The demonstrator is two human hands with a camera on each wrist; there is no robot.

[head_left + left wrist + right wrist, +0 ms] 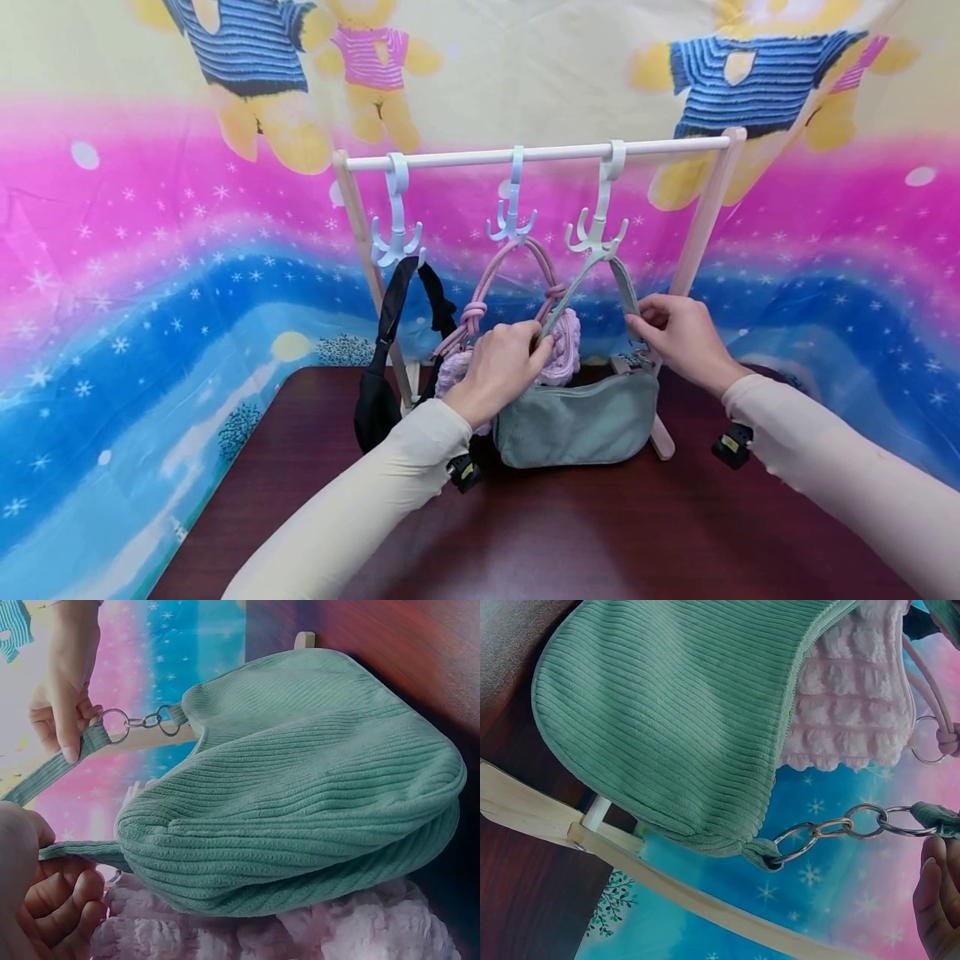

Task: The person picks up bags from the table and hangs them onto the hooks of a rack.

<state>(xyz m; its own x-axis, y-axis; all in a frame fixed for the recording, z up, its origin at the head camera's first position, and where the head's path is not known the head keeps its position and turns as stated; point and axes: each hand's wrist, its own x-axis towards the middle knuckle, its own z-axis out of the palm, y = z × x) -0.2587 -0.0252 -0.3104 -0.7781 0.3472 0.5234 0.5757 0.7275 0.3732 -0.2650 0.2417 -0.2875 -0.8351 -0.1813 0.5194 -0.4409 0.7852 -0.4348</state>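
A green corduroy shoulder bag (577, 421) hangs by its strap (624, 283) from the pale green hook (597, 229) on the right of the rack. My left hand (501, 367) pinches the strap's left side just above the bag. On the other side, my right hand (678, 333) pinches the strap near the metal ring chain (847, 825) that joins it to the bag. In the left wrist view, the bag's ribbed body (300, 780) spreads beside both hands. A pink puffy bag (558, 350) sits behind it, partly hidden by my left hand.
The wooden rack (540, 153) stands on a dark red-brown table (540, 533). A black bag (378, 400) hangs from the left blue hook (396, 229), and the pink bag's handle loops at the middle hook (513, 208). A printed bear cloth (135, 275) covers the wall behind.
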